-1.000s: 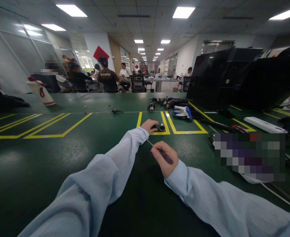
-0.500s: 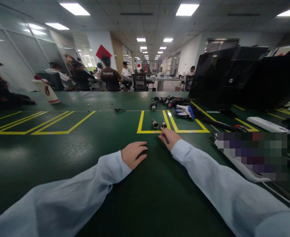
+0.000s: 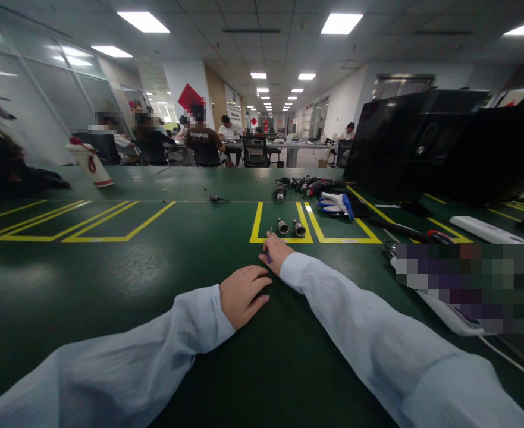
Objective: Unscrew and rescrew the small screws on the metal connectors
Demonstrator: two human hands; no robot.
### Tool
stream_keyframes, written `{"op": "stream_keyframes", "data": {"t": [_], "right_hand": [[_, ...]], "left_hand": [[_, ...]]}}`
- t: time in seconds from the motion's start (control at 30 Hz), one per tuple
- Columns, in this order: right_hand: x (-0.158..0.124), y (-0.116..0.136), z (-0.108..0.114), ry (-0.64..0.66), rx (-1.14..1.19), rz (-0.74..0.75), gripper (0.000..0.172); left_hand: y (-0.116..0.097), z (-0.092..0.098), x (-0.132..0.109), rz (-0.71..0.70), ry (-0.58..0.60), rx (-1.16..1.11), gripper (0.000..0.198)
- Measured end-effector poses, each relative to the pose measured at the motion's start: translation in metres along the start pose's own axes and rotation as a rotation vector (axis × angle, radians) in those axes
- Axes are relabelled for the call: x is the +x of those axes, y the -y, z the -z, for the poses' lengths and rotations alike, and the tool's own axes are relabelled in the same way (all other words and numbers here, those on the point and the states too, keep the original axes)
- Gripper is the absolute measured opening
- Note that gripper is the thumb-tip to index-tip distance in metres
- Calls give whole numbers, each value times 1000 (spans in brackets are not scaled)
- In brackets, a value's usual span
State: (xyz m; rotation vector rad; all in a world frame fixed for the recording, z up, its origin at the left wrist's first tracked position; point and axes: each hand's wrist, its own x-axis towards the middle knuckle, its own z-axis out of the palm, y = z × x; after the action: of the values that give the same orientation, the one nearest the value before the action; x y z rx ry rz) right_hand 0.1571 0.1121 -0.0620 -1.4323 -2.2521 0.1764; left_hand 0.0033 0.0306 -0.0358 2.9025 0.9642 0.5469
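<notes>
Your right hand point(image 3: 278, 254) is grasping the screwdriver point(image 3: 269, 258), its purple handle tucked among your fingers and its thin shaft pointing toward twelve o'clock, by the yellow tape point(image 3: 256, 223). Your left hand point(image 3: 244, 297), at seven o'clock from the right, is released: palm down, fingers loosely spread, nothing visible in it. Two metal fittings point(image 3: 282, 226) lie side by side inside the tape, one at twelve o'clock from your right hand, the other at one. The screwdriver should feel light, stiff and hard to break; take it by the handle, since the slim shaft could twist between your fingertips. The fittings look heavier and smooth, perhaps prone to roll; their barrels would suit a pinch.
</notes>
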Motion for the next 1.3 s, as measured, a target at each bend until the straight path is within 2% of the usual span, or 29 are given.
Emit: {"op": "stream_keyframes", "data": {"t": [0.23, 0.4, 0.5, 0.6, 0.63, 0.77, 0.83, 0.87, 0.97, 1.07, 1.2, 1.3], "right_hand": [[44, 23, -9, 16, 51, 7, 12], [42, 33, -2, -10, 155, 20, 9], [18, 50, 4, -27, 250, 40, 9], [-29, 68, 13, 30, 338, 133, 10], [-47, 72, 16, 70, 360, 227, 14], [-117, 81, 33, 114, 383, 432, 39], [-143, 82, 39, 143, 386, 477, 49], [-152, 83, 41, 155, 372, 481, 48], [-165, 86, 44, 173, 319, 468, 49], [-164, 89, 46, 177, 286, 465, 61], [-158, 90, 50, 199, 257, 477, 57], [-157, 90, 52, 216, 247, 488, 57]], "left_hand": [[2, -2, 0, -13, 2, -20, 30], [4, -2, 1, -29, -17, -37, 30], [5, -3, -5, -20, -21, -28, 33], [-2, -3, -19, -26, -51, -17, 40], [-8, -3, -24, -50, -62, -27, 42], [-49, -4, -46, -218, -58, -148, 54], [-72, -4, -55, -180, -57, -187, 58], [-80, -5, -59, -138, -47, -193, 58], [-92, -8, -64, -86, -4, -220, 54], [-87, -12, -64, -139, 15, -289, 57], [-78, -20, -64, -198, 41, -365, 64], [-79, -24, -64, -173, 50, -357, 66]]}}
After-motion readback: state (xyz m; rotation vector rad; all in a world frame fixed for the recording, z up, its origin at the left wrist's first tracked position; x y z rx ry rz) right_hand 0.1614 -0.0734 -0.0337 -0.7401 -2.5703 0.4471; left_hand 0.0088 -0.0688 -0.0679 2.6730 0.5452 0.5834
